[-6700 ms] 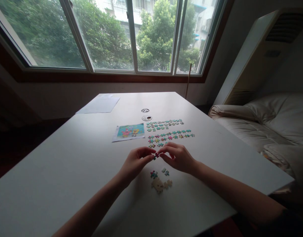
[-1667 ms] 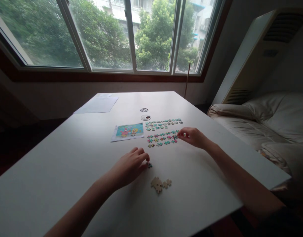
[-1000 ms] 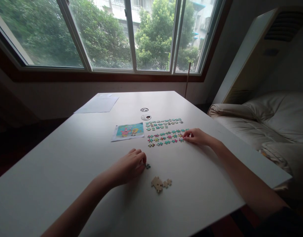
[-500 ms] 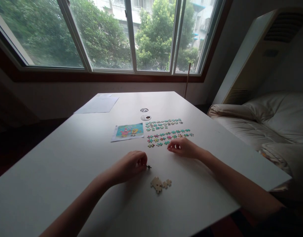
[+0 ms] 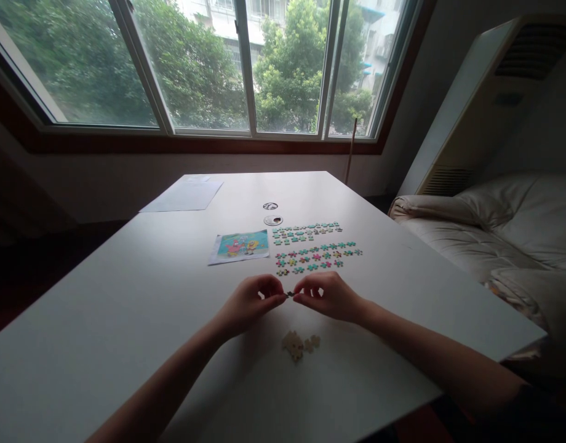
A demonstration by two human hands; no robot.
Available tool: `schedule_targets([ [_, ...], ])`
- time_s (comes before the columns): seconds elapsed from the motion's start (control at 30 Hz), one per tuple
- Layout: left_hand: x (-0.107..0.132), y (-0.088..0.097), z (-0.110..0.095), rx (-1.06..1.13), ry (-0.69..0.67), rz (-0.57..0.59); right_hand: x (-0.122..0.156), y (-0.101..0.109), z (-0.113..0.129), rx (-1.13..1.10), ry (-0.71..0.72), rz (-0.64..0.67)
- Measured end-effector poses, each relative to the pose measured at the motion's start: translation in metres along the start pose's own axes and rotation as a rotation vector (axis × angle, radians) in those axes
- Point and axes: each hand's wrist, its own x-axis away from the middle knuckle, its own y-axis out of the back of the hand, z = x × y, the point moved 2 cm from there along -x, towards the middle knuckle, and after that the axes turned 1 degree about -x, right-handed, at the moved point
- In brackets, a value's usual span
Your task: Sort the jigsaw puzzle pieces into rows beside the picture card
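A small dark-looking jigsaw puzzle piece (image 5: 290, 294) is pinched between my two hands, a little above the table. My left hand (image 5: 255, 300) grips its left side with thumb and fingertips. From the other side, the fingertips of my right hand (image 5: 328, 296) close on its right edge. Nearer to me lies a small heap of tan, face-down puzzle pieces (image 5: 293, 346). Just beyond my hands, rows of coloured puzzle pieces (image 5: 313, 267) are laid out, with more teal puzzle pieces (image 5: 306, 233) in rows behind them.
A cartoon picture sheet (image 5: 240, 246) lies left of the rows. Two round discs (image 5: 273, 220) sit farther back on the white table (image 5: 103, 307). Papers (image 5: 184, 195) rest at the far left corner. A cream sofa (image 5: 449, 227) stands to the right, the window beyond.
My left hand has moved up and right with the puzzle piece. My right hand has come down and left from the rows to meet it at the piece.
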Motion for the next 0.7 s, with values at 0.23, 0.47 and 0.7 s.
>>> schedule_targets([
  [0.23,0.0018,-0.0056,-0.0007,-0.091,-0.062,-0.015,0.0009,-0.003,-0.0011,-0.015,-0.02,0.013],
  [0.47,0.0028,-0.0053,-0.0022,-0.064,-0.027,0.003,0.0006,-0.0011,0.0035,0.005,0.007,-0.053],
  [0.7,0.002,-0.0041,-0.0044,0.274,0.186,-0.027,0.0007,0.0016,0.0044,0.096,0.095,-0.124],
])
